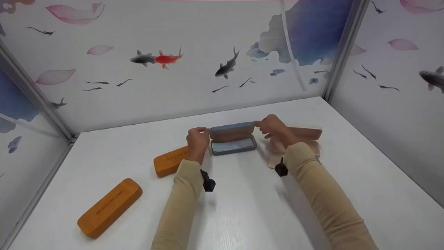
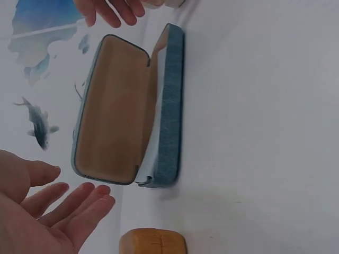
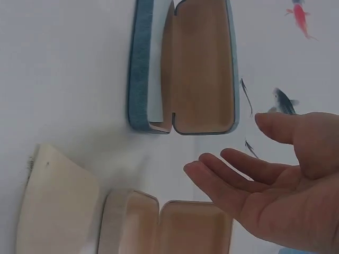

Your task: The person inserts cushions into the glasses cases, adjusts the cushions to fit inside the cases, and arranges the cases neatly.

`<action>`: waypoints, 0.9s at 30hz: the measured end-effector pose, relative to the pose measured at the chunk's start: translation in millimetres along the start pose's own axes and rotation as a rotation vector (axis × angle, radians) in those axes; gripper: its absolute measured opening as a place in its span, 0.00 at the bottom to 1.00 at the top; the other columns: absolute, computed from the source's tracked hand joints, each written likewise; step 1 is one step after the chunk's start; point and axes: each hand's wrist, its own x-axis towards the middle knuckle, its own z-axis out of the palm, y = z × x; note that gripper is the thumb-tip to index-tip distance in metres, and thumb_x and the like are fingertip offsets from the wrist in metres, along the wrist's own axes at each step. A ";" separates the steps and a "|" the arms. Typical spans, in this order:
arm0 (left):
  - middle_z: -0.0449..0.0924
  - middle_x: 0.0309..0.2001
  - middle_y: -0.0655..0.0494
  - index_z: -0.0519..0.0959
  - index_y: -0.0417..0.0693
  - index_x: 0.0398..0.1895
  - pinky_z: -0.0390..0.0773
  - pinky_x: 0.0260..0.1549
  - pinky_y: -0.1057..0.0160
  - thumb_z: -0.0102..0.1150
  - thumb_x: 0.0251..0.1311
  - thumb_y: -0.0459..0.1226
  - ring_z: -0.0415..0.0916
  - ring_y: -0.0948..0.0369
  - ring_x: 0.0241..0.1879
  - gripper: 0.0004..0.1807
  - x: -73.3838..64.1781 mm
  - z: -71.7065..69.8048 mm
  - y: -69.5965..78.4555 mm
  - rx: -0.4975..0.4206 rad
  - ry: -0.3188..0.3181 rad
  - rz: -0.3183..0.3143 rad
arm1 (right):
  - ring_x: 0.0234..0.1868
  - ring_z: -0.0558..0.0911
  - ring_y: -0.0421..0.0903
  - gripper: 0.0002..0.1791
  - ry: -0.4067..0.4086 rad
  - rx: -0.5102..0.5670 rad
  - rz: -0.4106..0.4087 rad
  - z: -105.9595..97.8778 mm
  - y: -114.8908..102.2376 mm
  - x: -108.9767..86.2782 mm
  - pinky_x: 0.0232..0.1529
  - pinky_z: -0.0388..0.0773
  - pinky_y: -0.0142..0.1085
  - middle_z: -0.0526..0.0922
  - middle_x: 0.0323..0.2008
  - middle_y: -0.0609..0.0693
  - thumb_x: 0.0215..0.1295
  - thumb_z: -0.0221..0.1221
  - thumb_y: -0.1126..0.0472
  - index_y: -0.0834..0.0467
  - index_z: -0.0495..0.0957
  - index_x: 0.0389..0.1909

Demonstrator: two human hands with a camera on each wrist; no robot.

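While two hands (image 1: pixel 198 141) (image 1: pixel 272 125) flank one blue case (image 1: pixel 233 129), seemingly three others (image 1: pixel 170 161) (image 1: pixel 110 209) (image 1: pixel 309 133) lie nearby.

A blue case (image 1: pixel 233 131) shows a faintly grained, leather-look shell (image 2: pixel 171 106) and smooth matt tan lining (image 2: pixel 108 108), with a thin cloth-like sheet (image 1: pixel 233 146) inside. The softly glossy white table (image 1: pixel 239 208) is smooth; the near-left orange case (image 1: pixel 110 208) looks like matt leather.
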 end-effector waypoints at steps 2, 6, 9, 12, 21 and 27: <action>0.84 0.54 0.42 0.81 0.37 0.56 0.79 0.57 0.53 0.51 0.73 0.43 0.80 0.49 0.55 0.21 1.8 -1.0 3.2 0.027 -0.032 -0.010 | 0.72 0.68 0.62 0.35 0.008 0.014 -0.013 0.3 -2.3 -1.0 0.68 0.73 0.51 0.68 0.69 0.67 0.77 0.48 0.48 0.72 0.60 0.71; 0.82 0.54 0.39 0.76 0.32 0.58 0.79 0.55 0.53 0.47 0.74 0.49 0.79 0.48 0.54 0.28 2.4 2.4 5.4 0.090 -0.109 -0.037 | 0.74 0.66 0.61 0.37 0.015 -0.009 -0.030 8.3 -4.2 2.5 0.68 0.73 0.52 0.66 0.70 0.65 0.77 0.46 0.42 0.71 0.63 0.69; 0.79 0.56 0.37 0.73 0.29 0.61 0.80 0.53 0.53 0.43 0.75 0.51 0.78 0.49 0.51 0.31 1.2 6.5 3.9 0.108 -0.152 -0.043 | 0.75 0.63 0.59 0.41 0.020 -0.028 -0.025 16.5 -4.2 6.1 0.68 0.73 0.51 0.61 0.74 0.64 0.76 0.45 0.39 0.70 0.60 0.72; 0.78 0.55 0.36 0.72 0.28 0.61 0.78 0.53 0.53 0.41 0.75 0.51 0.75 0.51 0.48 0.32 -0.3 8.4 1.4 0.095 -0.165 -0.037 | 0.77 0.60 0.58 0.45 0.017 -0.014 -0.008 24.2 -3.6 9.1 0.70 0.71 0.52 0.58 0.76 0.64 0.75 0.46 0.37 0.69 0.55 0.75; 0.77 0.60 0.35 0.72 0.28 0.62 0.78 0.57 0.50 0.43 0.75 0.51 0.76 0.47 0.56 0.32 0.1 10.3 -3.1 0.060 -0.147 -0.028 | 0.71 0.69 0.57 0.45 0.052 -0.005 0.033 36.1 0.1 17.7 0.69 0.72 0.50 0.64 0.72 0.63 0.76 0.44 0.36 0.68 0.51 0.76; 0.79 0.57 0.35 0.75 0.29 0.59 0.79 0.56 0.50 0.45 0.76 0.51 0.78 0.45 0.56 0.31 0.9 13.9 -7.7 0.102 -0.113 -0.005 | 0.68 0.72 0.58 0.41 0.077 0.016 0.020 35.6 -1.1 19.8 0.66 0.75 0.50 0.68 0.69 0.65 0.78 0.40 0.39 0.70 0.55 0.74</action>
